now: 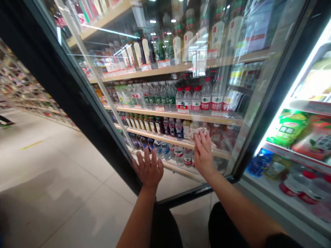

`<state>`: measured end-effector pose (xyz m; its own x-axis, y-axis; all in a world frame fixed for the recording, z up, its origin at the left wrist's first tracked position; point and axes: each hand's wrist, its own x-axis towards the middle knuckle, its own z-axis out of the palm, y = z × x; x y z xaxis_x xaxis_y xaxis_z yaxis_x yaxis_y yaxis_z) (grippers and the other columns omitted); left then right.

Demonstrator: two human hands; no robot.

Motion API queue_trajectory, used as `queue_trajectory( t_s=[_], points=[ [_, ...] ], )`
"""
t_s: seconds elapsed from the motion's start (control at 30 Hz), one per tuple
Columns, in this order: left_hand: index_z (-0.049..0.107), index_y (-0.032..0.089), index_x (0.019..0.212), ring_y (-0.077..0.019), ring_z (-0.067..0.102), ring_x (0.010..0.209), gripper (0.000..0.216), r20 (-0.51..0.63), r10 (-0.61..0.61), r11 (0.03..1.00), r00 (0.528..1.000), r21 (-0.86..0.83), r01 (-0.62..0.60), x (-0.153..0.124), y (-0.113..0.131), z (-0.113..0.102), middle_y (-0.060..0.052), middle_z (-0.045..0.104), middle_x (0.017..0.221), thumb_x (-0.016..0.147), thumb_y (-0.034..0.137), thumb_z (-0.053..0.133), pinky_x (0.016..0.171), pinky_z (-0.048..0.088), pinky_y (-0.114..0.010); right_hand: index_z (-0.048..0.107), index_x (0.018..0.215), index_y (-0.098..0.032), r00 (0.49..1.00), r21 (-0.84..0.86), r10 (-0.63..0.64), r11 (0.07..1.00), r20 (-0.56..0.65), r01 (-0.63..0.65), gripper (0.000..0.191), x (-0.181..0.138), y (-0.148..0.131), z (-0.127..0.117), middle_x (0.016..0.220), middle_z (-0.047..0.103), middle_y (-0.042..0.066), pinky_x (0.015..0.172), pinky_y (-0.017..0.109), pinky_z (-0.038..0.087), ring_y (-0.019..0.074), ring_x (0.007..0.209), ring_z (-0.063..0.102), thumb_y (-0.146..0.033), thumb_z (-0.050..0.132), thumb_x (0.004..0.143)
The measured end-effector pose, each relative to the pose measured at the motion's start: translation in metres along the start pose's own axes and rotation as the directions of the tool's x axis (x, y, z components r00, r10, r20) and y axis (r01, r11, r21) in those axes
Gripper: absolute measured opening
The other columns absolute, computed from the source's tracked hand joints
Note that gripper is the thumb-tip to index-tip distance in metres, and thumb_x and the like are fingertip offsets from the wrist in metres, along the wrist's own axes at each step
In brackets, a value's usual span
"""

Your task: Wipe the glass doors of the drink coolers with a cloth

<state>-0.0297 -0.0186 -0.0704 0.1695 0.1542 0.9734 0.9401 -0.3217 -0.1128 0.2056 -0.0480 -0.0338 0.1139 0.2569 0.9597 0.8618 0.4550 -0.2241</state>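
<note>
Bright shop, and out at eight o'clock a pale tiled floor (85,162) runs towards blurred racks; just past three, the lit cooler shelf (297,153) glows with packets and bottles. Dead centre, a glass door (178,187) stands ajar, rows of red-capped bottles (198,98) showing in it at two o'clock.

And here's the action: the right hand (204,153), at four, fingers part bent, has a crumpled whitish cloth (200,131) pinned against the pane just past three! Over at seven, the left hand (149,168) is spread wide, with nothing visible in its grasp, right by the door's dark frame (77,96). Is it pressing? Can't tell from here!

So where's the danger? The door, I'd say: its free edge looks to be the one by that left hand, so an uneven push could set it swinging. If it swings shut, any fingers curled round that edge risk a nip. Watch the cloth too: it seems held mainly by finger pressure, so an easing grip could let it slip or leave bare fingertips smearing the glass. And down at six, a dark-clad knee (165,227) sits near the bottom rail (186,199); one careless shift might jolt the whole door.
</note>
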Motion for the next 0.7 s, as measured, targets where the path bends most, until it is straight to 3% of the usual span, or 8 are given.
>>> queue_trajectory(
  t_s=[0.17,0.37,0.57,0.7],
  points=[
    [0.040,0.023,0.150,-0.0353,0.016,0.152,0.062,0.024,-0.036,0.999,0.999,-0.022,0.036,-0.003,0.001,0.001,-0.017,0.038,0.157,0.091,0.026,0.056,0.120,0.014,-0.063,0.022,0.158,-0.034,0.999,0.016,-0.043,0.999,-0.017,0.044,0.063,0.034,-0.007,0.000,0.162,0.033,0.004,0.121,0.061,0.026,0.0260,0.154,0.016,-0.012,0.031,0.100],
    [0.042,0.023,0.149,-0.0343,0.016,0.152,0.061,0.031,-0.032,0.999,0.999,-0.027,0.033,-0.005,0.001,0.000,-0.016,0.039,0.156,0.090,0.026,0.058,0.121,0.015,-0.062,0.025,0.157,-0.030,0.993,0.070,-0.110,0.992,0.052,0.107,0.067,-0.005,-0.011,0.006,0.156,0.043,0.008,0.119,0.057,0.033,0.0247,0.152,0.024,-0.007,0.036,0.096],
    [0.047,0.021,0.146,-0.0344,0.015,0.152,0.055,0.075,-0.088,0.994,0.993,-0.064,0.093,-0.007,0.000,0.002,-0.017,0.041,0.155,0.093,0.030,0.055,0.121,0.010,-0.065,0.029,0.156,-0.030,0.996,0.044,-0.069,0.997,0.051,0.066,0.063,0.021,-0.020,0.003,0.156,0.043,0.007,0.121,0.059,0.026,0.0244,0.152,0.023,-0.009,0.032,0.097],
    [0.050,0.021,0.144,-0.0335,0.017,0.152,0.053,0.080,-0.095,0.994,0.992,-0.048,0.099,-0.008,0.001,0.002,-0.017,0.044,0.153,0.093,0.032,0.055,0.121,0.013,-0.064,0.026,0.157,-0.029,0.991,0.053,-0.126,0.991,0.054,0.123,0.066,0.007,-0.023,0.007,0.155,0.044,0.008,0.120,0.055,0.030,0.0239,0.152,0.023,-0.008,0.037,0.096]
  ],
)
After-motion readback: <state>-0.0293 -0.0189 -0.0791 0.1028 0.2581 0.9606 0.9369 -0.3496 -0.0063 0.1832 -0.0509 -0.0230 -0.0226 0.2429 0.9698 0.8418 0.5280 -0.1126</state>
